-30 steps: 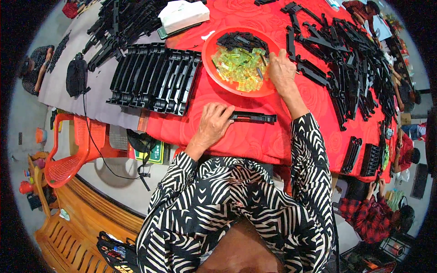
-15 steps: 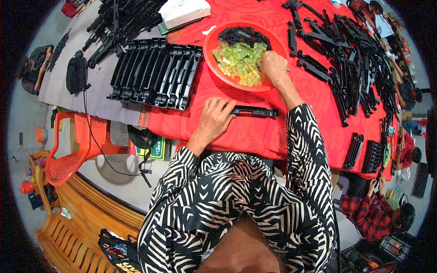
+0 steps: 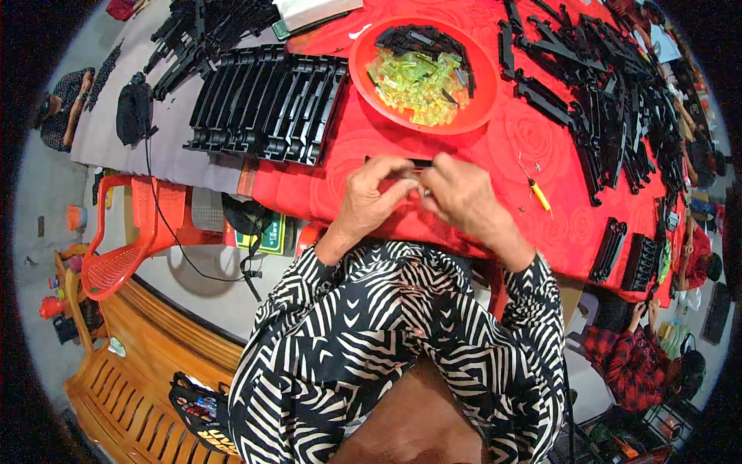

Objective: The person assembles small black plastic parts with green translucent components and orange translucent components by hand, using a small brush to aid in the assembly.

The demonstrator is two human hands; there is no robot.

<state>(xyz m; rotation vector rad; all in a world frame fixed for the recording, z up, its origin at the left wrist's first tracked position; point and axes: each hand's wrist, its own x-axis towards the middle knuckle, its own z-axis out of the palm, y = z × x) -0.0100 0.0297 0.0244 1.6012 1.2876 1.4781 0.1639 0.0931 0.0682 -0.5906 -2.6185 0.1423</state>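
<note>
**Both hands met over a black strip at the table's near edge**

Head view: I watched the left hand [image 3: 369, 203] and the right hand [image 3: 462, 199] come together over the red tablecloth [image 3: 541, 224], just in front of the striped black-and-white sleeves [image 3: 402, 325]. Between them lay a narrow black plastic strip [image 3: 417, 163], its far edge peeking out above the knuckles. The left hand's fingers were curled and pressed together around the strip's left end; the right hand's fingertips were pinched close at the middle, meeting the left thumb there. Whether a small piece sat inside that pinch, I could not tell, as the fingers covered it.

Just beyond the hands sat a round red bowl [image 3: 479, 116], holding clear yellow-green plastic pieces [image 3: 413, 81] with small black parts [image 3: 421, 39] heaped at its far side. To the left of the bowl I saw a row of black strips [image 3: 263, 104] laid side by side. To the right, a loose pile of long black parts [image 3: 610, 100] spread across the cloth. A small yellow-handled tool [image 3: 539, 195] lay near the right hand, apart from it. An orange plastic chair [image 3: 124, 247] stood below the table on the left.
</note>
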